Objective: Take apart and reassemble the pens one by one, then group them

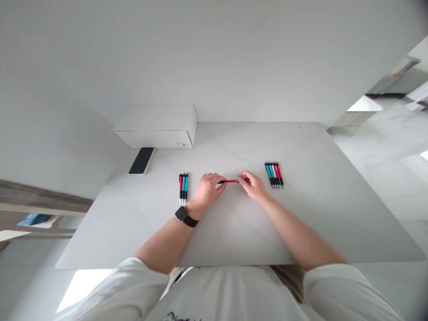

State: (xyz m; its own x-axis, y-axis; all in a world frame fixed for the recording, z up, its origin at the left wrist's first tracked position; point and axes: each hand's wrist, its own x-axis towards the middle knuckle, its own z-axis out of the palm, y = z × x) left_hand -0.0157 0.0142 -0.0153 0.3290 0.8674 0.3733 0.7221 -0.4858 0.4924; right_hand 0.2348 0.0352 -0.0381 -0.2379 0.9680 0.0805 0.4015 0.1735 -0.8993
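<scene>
A red and black pen (231,181) lies level between my two hands, above the middle of the table. My left hand (207,191) is closed around its black end. At the other end, the fingers of my right hand (253,186) pinch the pen near its tip. Left of my left hand, three pens (183,187) lie side by side, one red and two teal, all with black grips. To the right of my right hand rests a row of several pens (274,174) in teal, white and red.
A white box (157,127) stands against the wall at the back left of the pale table (234,240). In front of it lies a phone (142,160), dark side up. A wooden shelf piece (43,200) is beyond the table's left edge.
</scene>
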